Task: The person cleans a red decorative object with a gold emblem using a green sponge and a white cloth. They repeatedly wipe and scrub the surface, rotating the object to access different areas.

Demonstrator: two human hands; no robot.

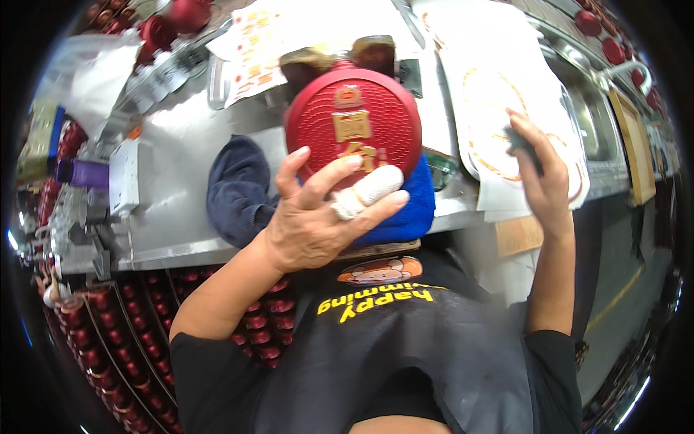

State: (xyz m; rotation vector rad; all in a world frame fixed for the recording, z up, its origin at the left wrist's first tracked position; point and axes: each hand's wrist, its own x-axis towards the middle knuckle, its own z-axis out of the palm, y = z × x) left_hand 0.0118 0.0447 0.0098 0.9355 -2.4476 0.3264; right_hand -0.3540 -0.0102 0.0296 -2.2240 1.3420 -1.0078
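Observation:
A round red flask-like bottle (352, 101) with raised gold characters lies face up at the counter's front edge. My left hand (314, 217) rests on its lower face, fingers spread, one finger wrapped in white. A bright blue cloth (408, 217) lies under the bottle's near side. Two dark brown blocks (373, 55) flank its far end. Off to the right, over white paper, my right hand (543, 163) pinches a small dark green piece (525, 150); blur hides its exact kind. A crumpled navy towel (241, 189) lies left of the bottle.
White sheets with faint orange rings (499, 79) cover a tray at the right, by a metal sink (596, 126). A white box (124, 176), a purple object (82, 173) and clear glassware (160, 76) stand left. Red bottles (137, 325) fill racks below the steel counter (173, 145).

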